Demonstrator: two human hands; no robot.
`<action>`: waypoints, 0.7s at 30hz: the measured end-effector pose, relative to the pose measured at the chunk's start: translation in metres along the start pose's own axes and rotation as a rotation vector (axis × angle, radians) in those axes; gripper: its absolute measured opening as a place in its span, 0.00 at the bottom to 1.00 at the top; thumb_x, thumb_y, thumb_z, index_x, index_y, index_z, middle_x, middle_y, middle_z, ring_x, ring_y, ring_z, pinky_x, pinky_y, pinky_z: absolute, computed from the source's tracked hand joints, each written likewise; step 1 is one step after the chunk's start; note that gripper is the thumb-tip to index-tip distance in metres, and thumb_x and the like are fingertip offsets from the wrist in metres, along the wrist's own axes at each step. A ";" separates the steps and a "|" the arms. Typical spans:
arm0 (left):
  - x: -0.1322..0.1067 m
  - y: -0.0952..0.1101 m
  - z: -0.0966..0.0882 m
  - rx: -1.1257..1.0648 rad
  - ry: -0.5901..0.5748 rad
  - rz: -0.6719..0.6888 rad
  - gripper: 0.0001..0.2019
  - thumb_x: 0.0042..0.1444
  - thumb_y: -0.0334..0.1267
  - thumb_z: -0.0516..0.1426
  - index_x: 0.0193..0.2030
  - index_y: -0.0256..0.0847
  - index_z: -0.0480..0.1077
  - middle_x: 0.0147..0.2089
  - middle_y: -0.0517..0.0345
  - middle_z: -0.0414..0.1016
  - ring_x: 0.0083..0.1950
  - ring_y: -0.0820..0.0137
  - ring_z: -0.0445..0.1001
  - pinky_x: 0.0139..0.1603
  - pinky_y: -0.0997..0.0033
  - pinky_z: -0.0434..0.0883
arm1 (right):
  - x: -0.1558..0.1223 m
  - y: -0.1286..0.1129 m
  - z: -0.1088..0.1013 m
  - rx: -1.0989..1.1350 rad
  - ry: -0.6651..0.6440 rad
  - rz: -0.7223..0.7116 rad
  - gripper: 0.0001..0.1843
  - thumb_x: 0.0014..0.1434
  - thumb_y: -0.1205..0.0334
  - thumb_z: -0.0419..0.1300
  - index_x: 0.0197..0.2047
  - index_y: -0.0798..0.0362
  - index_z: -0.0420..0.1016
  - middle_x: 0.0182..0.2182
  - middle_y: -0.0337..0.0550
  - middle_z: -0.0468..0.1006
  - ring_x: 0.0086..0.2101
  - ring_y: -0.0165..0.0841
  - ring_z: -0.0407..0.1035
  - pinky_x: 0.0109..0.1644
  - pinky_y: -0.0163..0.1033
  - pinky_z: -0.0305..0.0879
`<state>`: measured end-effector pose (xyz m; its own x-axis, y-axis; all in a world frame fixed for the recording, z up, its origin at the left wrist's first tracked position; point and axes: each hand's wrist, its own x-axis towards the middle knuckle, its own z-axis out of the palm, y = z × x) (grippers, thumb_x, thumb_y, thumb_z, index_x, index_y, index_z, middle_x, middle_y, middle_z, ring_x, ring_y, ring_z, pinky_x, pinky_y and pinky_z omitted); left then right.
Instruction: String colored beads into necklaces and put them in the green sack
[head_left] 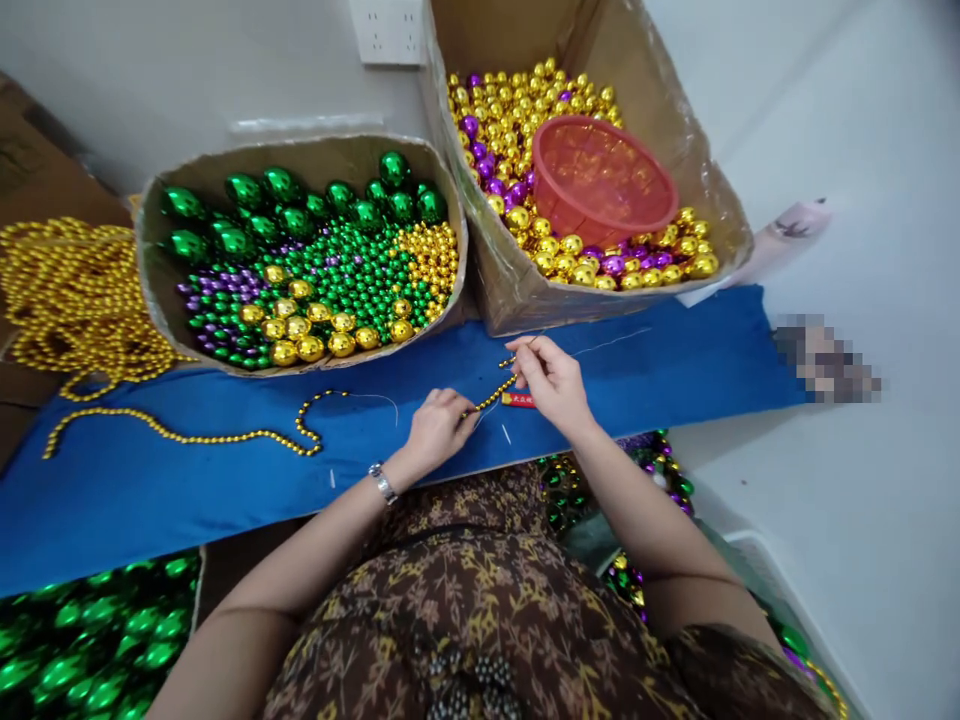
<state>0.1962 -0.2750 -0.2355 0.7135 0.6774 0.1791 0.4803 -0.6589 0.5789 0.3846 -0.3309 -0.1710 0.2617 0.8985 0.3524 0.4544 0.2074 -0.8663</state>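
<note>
A short strand of gold beads (492, 396) stretches between my two hands above the blue cloth. My left hand (437, 432), with a metal watch (382, 483) on its wrist, pinches the strand's lower end. At the other end, my right hand (553, 384) has its fingers closed on the beads near a short loose end. Thin thread trails to the right of that hand. Partly beneath it lies a small red-and-yellow packet (517, 400). To the left, a longer gold bead string (196, 438) curves across the cloth, with pale thread at its right end.
Behind my hands stand a cardboard box (154, 290) of green, purple and gold beads and a taller box (499, 300) of gold and purple beads holding a red basket (551, 205). Gold bead strands (82, 300) heap at left. Large green beads (97, 640) lie below the table (675, 360).
</note>
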 end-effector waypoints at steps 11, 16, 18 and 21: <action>0.033 0.022 0.048 0.414 -0.172 0.040 0.14 0.63 0.31 0.47 0.39 0.36 0.74 0.46 0.41 0.69 0.48 0.55 0.62 0.42 0.57 0.62 | -0.016 0.004 -0.003 0.131 -0.100 -0.054 0.15 0.64 0.57 0.57 0.52 0.47 0.75 0.47 0.43 0.80 0.45 0.34 0.77 0.52 0.43 0.75; 0.035 0.024 0.059 0.327 -0.154 0.046 0.15 0.62 0.27 0.45 0.42 0.36 0.73 0.44 0.42 0.71 0.49 0.55 0.64 0.45 0.56 0.62 | -0.019 0.003 -0.007 0.350 -0.227 0.033 0.19 0.66 0.53 0.53 0.57 0.47 0.73 0.52 0.44 0.77 0.50 0.36 0.74 0.56 0.47 0.72; 0.035 0.023 0.061 0.293 -0.141 0.050 0.14 0.62 0.27 0.46 0.41 0.35 0.73 0.43 0.42 0.71 0.49 0.56 0.65 0.45 0.57 0.63 | -0.020 0.001 -0.008 0.414 -0.250 0.078 0.21 0.66 0.49 0.52 0.57 0.47 0.72 0.53 0.45 0.76 0.51 0.37 0.73 0.57 0.48 0.72; 0.035 0.017 0.054 0.248 -0.102 0.027 0.11 0.60 0.26 0.48 0.40 0.35 0.71 0.43 0.41 0.72 0.48 0.57 0.67 0.46 0.58 0.64 | -0.023 0.000 -0.010 0.429 -0.222 0.102 0.21 0.66 0.46 0.52 0.55 0.47 0.74 0.51 0.45 0.78 0.50 0.37 0.74 0.55 0.48 0.73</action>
<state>0.2567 -0.2799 -0.2626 0.7694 0.6304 0.1030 0.5619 -0.7447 0.3602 0.3875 -0.3551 -0.1755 0.0779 0.9737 0.2143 0.0323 0.2124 -0.9767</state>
